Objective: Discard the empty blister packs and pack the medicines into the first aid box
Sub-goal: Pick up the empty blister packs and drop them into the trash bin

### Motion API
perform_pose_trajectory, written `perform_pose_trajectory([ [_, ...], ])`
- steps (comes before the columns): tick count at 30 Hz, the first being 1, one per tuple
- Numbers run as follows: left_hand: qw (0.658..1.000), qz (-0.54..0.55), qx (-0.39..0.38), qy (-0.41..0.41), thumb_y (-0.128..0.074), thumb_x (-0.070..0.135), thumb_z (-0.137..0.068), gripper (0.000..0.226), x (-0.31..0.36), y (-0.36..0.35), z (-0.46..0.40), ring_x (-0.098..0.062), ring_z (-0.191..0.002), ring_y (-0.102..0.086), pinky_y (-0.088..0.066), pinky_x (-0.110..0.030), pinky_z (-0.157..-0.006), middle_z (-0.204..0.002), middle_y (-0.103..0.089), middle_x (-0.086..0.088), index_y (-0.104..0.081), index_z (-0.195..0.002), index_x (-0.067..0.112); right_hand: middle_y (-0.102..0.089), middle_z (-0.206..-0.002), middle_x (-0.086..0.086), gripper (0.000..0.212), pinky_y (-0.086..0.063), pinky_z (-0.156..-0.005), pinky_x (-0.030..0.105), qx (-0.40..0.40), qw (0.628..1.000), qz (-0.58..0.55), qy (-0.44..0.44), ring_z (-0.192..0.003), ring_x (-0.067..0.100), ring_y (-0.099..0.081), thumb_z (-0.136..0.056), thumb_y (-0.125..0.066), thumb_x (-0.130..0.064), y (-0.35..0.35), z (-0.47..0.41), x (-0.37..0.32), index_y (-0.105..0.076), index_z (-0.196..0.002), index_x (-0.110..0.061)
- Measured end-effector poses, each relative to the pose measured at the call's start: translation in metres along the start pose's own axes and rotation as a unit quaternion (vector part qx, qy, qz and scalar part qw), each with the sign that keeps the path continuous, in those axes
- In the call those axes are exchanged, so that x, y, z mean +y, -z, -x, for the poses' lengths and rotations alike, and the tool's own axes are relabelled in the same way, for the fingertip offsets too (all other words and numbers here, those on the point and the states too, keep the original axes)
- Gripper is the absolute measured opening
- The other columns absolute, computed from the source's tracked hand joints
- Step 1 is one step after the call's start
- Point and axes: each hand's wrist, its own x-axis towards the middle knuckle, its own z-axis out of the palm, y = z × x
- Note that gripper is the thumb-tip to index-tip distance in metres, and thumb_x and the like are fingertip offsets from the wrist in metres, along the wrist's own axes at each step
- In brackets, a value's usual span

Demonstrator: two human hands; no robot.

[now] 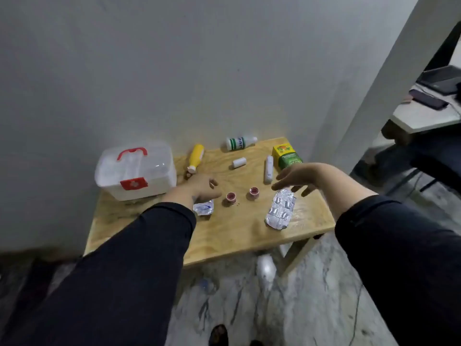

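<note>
- Fingers (287,186) of our right hand (295,177) spread loosely, holding nothing, above the silver foil blister pack (280,211).
- Our left hand (199,189) hovers empty, fingers relaxed, over a small clear blister pack (204,208).
- Closed translucent white plastic first aid box (136,171) sits at the wooden table's (237,236) left rear corner.

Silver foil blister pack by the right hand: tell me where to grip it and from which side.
Pinch the far short end of the silver foil blister pack, coming from above with the right hand. It lies flat on the wooden table, that end right under the open fingers, so probably lift the thin edge rather than the bumpy middle.
</note>
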Motion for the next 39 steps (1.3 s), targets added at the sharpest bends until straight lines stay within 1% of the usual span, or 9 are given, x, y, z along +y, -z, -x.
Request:
perform_pose_trajectory([
  [5, 0.998, -0.037, -0.041, 0.017, -0.06, 0.026, -0.092, 0.053, -0.037, -0.037, -0.04, -0.024, -0.134, -0.046, -0.036, -0.027, -0.104, -0.149, -0.046, -0.007, -0.047, -0.142, 0.011, -0.045, -0.145, 0.009, 0.069, -0.044, -0.093, 0.03, 0.062, 0.997, 0.007, -0.05, -0.129, 0.027, -0.047, -0.08, -0.075, -0.027, -0.04, -0.044, 0.027, -0.045, -0.14, -0.012],
  [9, 0.998, -0.055, 0.001, 0.008, -0.067, 0.021, -0.079, 0.044, -0.054, -0.046, -0.054, -0.032, -0.116, -0.054, -0.046, -0.033, -0.09, -0.134, -0.052, -0.013, -0.059, -0.121, 0.013, -0.045, -0.139, 0.012, 0.072, -0.038, -0.103, 0.036, 0.129, 0.988, 0.037, -0.078, -0.129, 0.031, -0.042, -0.073, -0.077, -0.04, -0.065, -0.066, 0.043, -0.046, -0.136, -0.024],
  [13, 0.996, -0.088, 0.017, 0.012, -0.073, 0.023, -0.08, 0.06, -0.062, -0.056, -0.063, -0.035, -0.134, -0.035, -0.038, -0.038, -0.107, -0.154, -0.026, -0.004, -0.051, -0.136, 0.023, -0.037, -0.131, 0.012, 0.069, -0.039, -0.099, 0.041, 0.187, 0.978, 0.007, -0.095, -0.127, 0.033, -0.032, -0.068, -0.082, -0.035, -0.084, -0.078, 0.044, -0.048, -0.129, -0.028],
  [17, 0.996, -0.066, 0.034, 0.048, -0.081, 0.022, -0.074, 0.069, -0.056, -0.052, -0.068, -0.039, -0.136, -0.03, -0.034, -0.037, -0.109, -0.159, -0.008, -0.01, -0.05, -0.135, 0.024, -0.03, -0.135, 0.011, 0.066, -0.038, -0.103, 0.041, 0.209, 0.972, -0.053, -0.096, -0.127, 0.034, -0.032, -0.068, -0.084, -0.02, -0.086, -0.081, 0.042, -0.052, -0.125, -0.025],
  [21, 0.996, 0.041, 0.009, 0.078, -0.084, 0.002, -0.069, 0.076, -0.051, -0.048, -0.068, -0.035, -0.133, -0.04, -0.035, -0.032, -0.106, -0.149, -0.029, -0.016, -0.05, -0.136, 0.011, -0.022, -0.134, 0.01, 0.069, -0.045, -0.105, 0.043, 0.203, 0.963, -0.144, -0.108, -0.113, 0.038, -0.052, -0.067, -0.083, -0.005, -0.09, -0.077, 0.043, -0.051, -0.127, -0.019],
  [24, 0.988, 0.1, 0.062, 0.103, -0.078, -0.001, -0.077, 0.06, -0.052, -0.048, -0.062, -0.031, -0.122, -0.052, -0.04, -0.025, -0.091, -0.142, -0.039, -0.013, -0.056, -0.13, 0.012, -0.025, -0.135, 0.011, 0.061, -0.049, -0.1, 0.038, 0.224, 0.952, -0.178, -0.105, -0.107, 0.037, -0.055, -0.073, -0.075, 0.003, -0.086, -0.069, 0.041, -0.053, -0.126, -0.016],
  [29, 0.977, 0.16, 0.109, 0.089, -0.067, 0.002, -0.082, 0.057, -0.046, -0.035, -0.041, -0.028, -0.127, -0.052, -0.039, -0.022, -0.09, -0.142, -0.052, -0.011, -0.054, -0.137, 0.013, -0.056, -0.13, 0.012, 0.046, -0.047, -0.088, 0.029, 0.231, 0.947, -0.202, -0.093, -0.114, 0.029, -0.057, -0.076, -0.069, 0.006, -0.066, -0.049, 0.028, -0.065, -0.117, -0.014],
  [36, 0.954, 0.241, 0.176, 0.035, -0.075, 0.001, -0.079, 0.061, -0.037, 0.001, 0.015, -0.026, -0.128, -0.053, -0.042, -0.025, -0.094, -0.141, -0.055, -0.011, -0.057, -0.136, 0.014, -0.059, -0.128, 0.016, 0.058, -0.051, -0.095, 0.031, 0.188, 0.957, -0.204, 0.081, -0.098, 0.021, -0.057, -0.071, -0.074, 0.009, -0.048, -0.004, -0.038, -0.063, -0.125, -0.009],
  [39, 0.938, 0.257, 0.226, 0.044, -0.077, 0.001, -0.078, 0.061, -0.052, 0.014, 0.047, -0.025, -0.13, -0.051, -0.042, -0.025, -0.097, -0.141, -0.055, -0.009, -0.057, -0.134, 0.015, -0.062, -0.123, 0.014, 0.06, -0.058, -0.083, 0.031, 0.148, 0.963, -0.174, 0.14, -0.085, 0.02, -0.06, -0.069, -0.074, 0.009, -0.061, 0.01, -0.074, -0.063, -0.124, -0.014],
])
